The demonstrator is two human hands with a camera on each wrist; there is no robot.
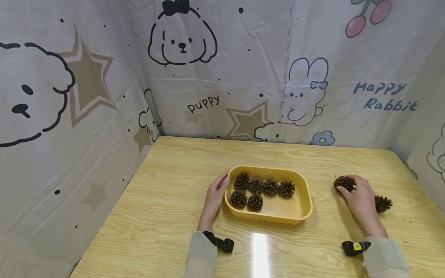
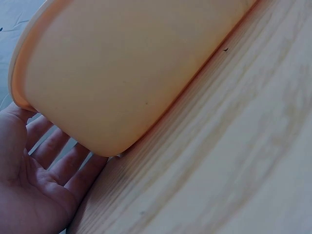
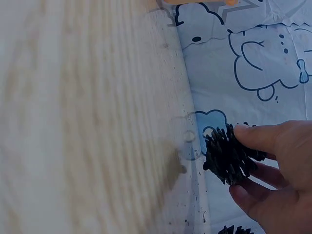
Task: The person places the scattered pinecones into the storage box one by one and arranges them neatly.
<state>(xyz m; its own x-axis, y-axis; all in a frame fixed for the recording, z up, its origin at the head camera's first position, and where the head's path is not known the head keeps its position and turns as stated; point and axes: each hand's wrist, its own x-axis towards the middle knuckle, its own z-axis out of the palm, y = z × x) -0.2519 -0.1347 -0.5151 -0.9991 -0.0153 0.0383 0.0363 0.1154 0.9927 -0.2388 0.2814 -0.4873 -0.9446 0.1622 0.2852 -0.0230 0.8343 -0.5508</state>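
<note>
My left hand (image 1: 216, 193) rests against the left end of a yellow rectangular tray (image 1: 278, 221) with rounded corners. In the left wrist view its fingers (image 2: 46, 146) reach fairly straight along the tray's outer wall (image 2: 122, 73), the thumb close under the rim. Several brown pine cones (image 1: 255, 201) lie in the tray, mostly toward its left side. To the right of the tray, my right hand (image 1: 361, 199) pinches another pine cone (image 3: 226, 156) between thumb and fingers. One more pine cone (image 1: 383, 204) lies on the table beside the right hand, partly hidden by it.
The light wooden table (image 1: 167, 173) meets printed cloth walls (image 1: 243, 77) at the back and on both sides. Black wrist cameras are strapped at the left sleeve (image 1: 203, 251) and the right sleeve (image 1: 386, 255). A bright reflection shows on the tabletop in front of the tray.
</note>
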